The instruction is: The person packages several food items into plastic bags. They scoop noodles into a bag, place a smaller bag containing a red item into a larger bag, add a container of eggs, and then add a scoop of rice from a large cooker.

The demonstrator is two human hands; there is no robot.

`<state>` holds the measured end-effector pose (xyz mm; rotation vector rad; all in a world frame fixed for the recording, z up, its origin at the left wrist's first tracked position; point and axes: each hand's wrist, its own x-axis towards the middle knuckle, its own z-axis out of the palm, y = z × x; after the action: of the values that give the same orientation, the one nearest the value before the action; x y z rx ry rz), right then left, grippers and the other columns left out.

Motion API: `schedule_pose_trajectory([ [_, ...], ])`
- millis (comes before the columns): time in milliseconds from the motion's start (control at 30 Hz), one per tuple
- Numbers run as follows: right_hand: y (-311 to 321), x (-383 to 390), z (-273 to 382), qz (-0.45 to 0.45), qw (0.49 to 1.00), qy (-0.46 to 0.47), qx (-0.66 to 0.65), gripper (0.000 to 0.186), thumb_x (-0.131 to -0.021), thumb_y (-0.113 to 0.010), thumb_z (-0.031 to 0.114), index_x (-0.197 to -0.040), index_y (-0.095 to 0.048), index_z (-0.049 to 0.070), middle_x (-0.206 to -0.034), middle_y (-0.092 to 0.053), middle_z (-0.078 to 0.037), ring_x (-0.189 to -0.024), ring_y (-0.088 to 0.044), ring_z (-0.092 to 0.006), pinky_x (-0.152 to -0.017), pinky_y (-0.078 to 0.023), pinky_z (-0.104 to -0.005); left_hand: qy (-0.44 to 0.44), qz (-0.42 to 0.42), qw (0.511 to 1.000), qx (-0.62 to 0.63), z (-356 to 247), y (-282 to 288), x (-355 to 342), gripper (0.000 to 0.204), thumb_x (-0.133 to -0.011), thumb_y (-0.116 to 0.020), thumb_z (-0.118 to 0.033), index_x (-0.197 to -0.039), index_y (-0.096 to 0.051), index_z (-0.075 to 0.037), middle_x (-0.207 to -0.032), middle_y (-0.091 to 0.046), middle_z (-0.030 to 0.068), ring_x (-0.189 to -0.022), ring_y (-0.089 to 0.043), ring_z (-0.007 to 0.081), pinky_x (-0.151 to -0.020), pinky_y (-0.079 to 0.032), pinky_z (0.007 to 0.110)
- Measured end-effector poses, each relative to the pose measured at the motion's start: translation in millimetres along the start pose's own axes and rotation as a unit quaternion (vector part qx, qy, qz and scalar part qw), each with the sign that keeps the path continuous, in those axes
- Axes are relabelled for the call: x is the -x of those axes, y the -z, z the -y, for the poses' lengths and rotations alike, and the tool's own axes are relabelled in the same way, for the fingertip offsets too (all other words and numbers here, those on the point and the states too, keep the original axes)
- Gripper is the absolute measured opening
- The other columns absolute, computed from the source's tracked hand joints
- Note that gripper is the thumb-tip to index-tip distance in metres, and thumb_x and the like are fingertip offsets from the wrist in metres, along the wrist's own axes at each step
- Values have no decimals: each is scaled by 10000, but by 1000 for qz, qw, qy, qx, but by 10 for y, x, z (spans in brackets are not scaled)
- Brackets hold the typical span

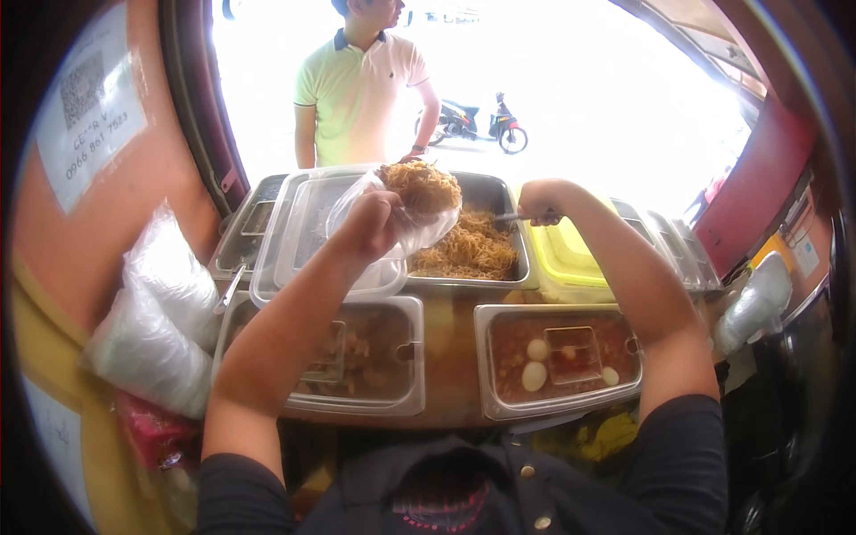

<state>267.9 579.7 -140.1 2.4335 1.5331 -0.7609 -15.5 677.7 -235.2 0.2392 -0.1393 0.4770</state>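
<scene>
My left hand [379, 218] is closed around a clear plastic bag [419, 234], held up over the left side of a metal tray [524, 263]. Brown noodles [419, 185] are heaped at the bag's mouth. More noodles [468, 250] lie in the tray below. At the tray's right edge, my right hand [542, 202] grips the handle of a metal serving utensil [508, 217]. The utensil points left over the noodles, and its far end cannot be made out.
Left of the tray lies a clear plastic lid [276, 259], with a yellow-lidded container [571, 254] to the right. Nearer stand a lidded food tray [415, 357] and another with eggs in red sauce [486, 374]. Plastic bags [160, 312] hang left. A person [361, 98] stands opposite.
</scene>
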Motion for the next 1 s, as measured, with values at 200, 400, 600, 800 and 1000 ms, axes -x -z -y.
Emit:
schedule_pose_trajectory([
  [200, -403, 572, 833, -173, 944, 271, 72, 422, -982, -475, 259, -1358, -498, 70, -1282, -585, -116, -1114, -587, -173, -904, -470, -353, -157, -218, 898, -348, 604, -1052, 361, 449, -867, -225, 121, -1306, -311, 154, -1300, -434, 308, -1182, -524, 432, -1026, -482, 564],
  [400, -361, 480, 618, -127, 982, 125, -67, 329, -963, -508, 247, -1238, -492, 67, -1150, -530, -116, -995, -521, -181, -798, -436, -346, -141, -181, 873, -430, 538, -943, 409, 493, -846, -221, 135, -1334, -290, 138, -1298, -439, 297, -1192, -520, 420, -1033, -473, 568],
  [600, 220, 109, -273, 129, 962, 41, -238, 184, -994, -470, 151, -938, -600, 33, -675, -564, -31, -513, -507, -90, -431, -439, -242, -117, -90, 951, -272, 326, -537, 205, 549, -817, -236, 143, -1362, -284, 97, -1310, -442, 279, -1206, -516, 410, -1060, -451, 550],
  [800, 699, 582, -288, 96, 955, 48, -278, 162, -992, -482, 165, -1015, -581, 38, -688, -559, -20, -493, -472, -58, -410, -400, -197, -82, -67, 958, -266, 243, -215, 14, 393, -940, -315, -16, -1292, -467, 72, -1282, -520, 194, -1159, -544, 283, -1029, -468, 405],
  [1000, 1003, 1241, -168, -8, 972, 127, -196, 205, -954, -547, 168, -1053, -647, 19, -698, -583, -32, -468, -443, -62, -395, -377, -210, -78, -43, 965, -249, 177, 170, -233, 339, -954, -337, -21, -1248, -489, 52, -1257, -527, 176, -1123, -555, 255, -992, -485, 366],
])
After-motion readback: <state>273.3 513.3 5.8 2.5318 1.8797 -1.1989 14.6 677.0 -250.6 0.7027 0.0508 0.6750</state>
